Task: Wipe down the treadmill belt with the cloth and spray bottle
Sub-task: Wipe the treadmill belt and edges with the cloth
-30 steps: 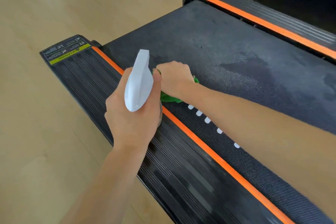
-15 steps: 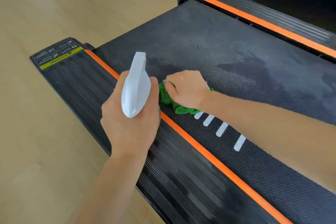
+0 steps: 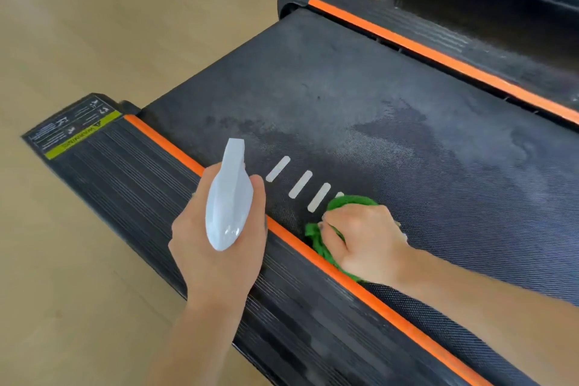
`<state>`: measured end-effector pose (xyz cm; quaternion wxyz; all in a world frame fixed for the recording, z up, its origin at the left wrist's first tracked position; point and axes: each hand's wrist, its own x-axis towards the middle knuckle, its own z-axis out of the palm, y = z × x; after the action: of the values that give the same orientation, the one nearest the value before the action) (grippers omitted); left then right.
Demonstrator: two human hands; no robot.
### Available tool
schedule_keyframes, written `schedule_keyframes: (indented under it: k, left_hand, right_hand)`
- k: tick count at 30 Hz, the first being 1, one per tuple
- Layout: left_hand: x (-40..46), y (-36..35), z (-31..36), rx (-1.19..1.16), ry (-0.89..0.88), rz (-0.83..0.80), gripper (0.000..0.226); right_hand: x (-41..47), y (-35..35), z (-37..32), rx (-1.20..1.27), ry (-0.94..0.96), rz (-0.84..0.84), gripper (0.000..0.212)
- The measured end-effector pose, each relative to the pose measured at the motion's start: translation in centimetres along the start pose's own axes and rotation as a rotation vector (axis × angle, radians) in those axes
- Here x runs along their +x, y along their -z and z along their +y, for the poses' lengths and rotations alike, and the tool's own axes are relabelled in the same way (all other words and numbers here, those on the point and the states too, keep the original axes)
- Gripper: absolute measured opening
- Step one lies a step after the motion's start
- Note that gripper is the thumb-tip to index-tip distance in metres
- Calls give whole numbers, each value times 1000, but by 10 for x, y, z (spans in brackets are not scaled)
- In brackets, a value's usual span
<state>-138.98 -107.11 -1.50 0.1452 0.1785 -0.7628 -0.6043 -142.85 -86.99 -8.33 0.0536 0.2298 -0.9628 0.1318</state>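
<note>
We take the orange stripe along the near side rail as our landmark, since everything lines up against it. Left of the stripe lies the ribbed side rail with its warning label at the far end, and over that rail our left hand is wrapped closed around the white spray bottle, its nozzle pointing away from us and slightly across the stripe towards the belt. Just right of the stripe lies the treadmill belt, whose long axis runs parallel to the stripe, from far left to near right. Our right hand is curled shut on the bunched green cloth, pressing it onto the belt right against the stripe, beside the white dashes. Further right of the stripe, mid-belt, dark damp patches show, and greyer, dusty-looking belt stretches beyond them. The right hand is the nearer one to the belt surface, so we judge the next strokes run along the stripe or out across the belt to the right. Compared with half a second ago, the cloth hand has slid back towards us along the stripe, uncovering three dashes it was then beyond, while the bottle hand has barely shifted.
</note>
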Motion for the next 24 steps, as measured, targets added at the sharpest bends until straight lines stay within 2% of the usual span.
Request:
schedule_keyframes:
  k: [2, 5, 8, 11, 15, 19, 22, 24]
  left_hand:
    - [2, 0, 3, -17, 10, 26, 27]
    - [5, 1, -4, -10, -36, 23, 35]
    - [8, 2, -12, 29, -47, -6, 40]
    - [9, 4, -15, 67, -61, -7, 36]
    - [13, 9, -11, 105, -31, -77, 17]
    - [15, 12, 4, 182, 5, -133, 18]
    - [24, 9, 8, 216, 12, -175, 19]
    - [31, 9, 12, 196, 82, -188, 16]
  right_hand:
    - [0, -1, 3, -19, 32, 12, 35]
    - [52, -9, 5, -54, -3, 57, 34]
    - [121, -21, 6, -95, -237, 102, 38]
    - [150, -27, 0, -94, -430, 63, 39]
    - [107, -15, -12, -78, -425, -5, 36]
    - [36, -1, -21, -78, -382, -124, 39]
    - [8, -1, -24, -100, -355, -104, 41]
    - [10, -5, -23, -86, -326, -64, 37]
